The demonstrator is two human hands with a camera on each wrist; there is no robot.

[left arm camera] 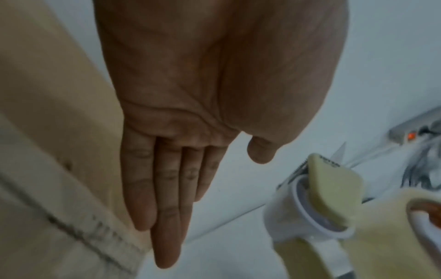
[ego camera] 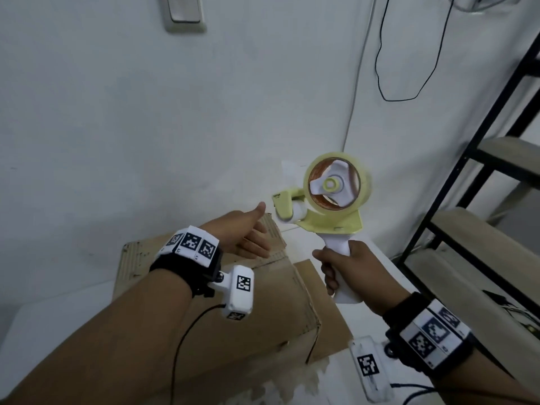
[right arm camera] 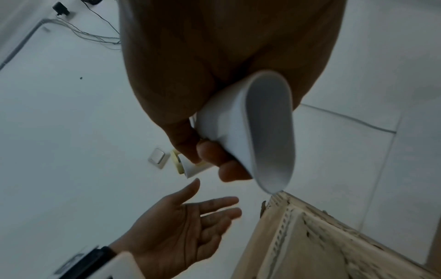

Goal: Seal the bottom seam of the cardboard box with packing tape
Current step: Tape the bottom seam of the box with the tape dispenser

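- Gripping the white handle of the tape dispenser point(ego camera: 327, 211), the right hand point(ego camera: 342, 270) has its fingers curled fully round it, right of centre in the head view; dispenser is raised off the box, head pointing left.
- Left hand point(ego camera: 248, 238) sits centre frame, fingers straight and together, thumb up, holding nothing; in the head view it overlaps the far top edge of the cardboard box point(ego camera: 222, 314), contact cannot be told.
- Around: white wall fills the upper frame, light switch point(ego camera: 185, 13) upper left, black cable point(ego camera: 409, 54) looping upper right, black-framed shelf unit point(ego camera: 482, 229) with pale boards along the right edge.
- Left wrist view: power strip with an orange light point(left arm camera: 410, 135) at the right edge, loose cables beside it.
- Both wrists wear black bands with black-and-white square marker tags; the left forearm and its white camera pod cover part of the box top in the head view.
- Box: brown, worn, lower centre on a white surface, corrugated edges frayed, one flap sticking out toward the right; seam is partly hidden by the left arm.
- Dispenser: pale yellow-green frame, white hub and roller, roll of clear tape point(ego camera: 337, 182) with brownish core.
- Writing: small dark print on the yellow guard at the left of the dispenser, too small and blurred to read.
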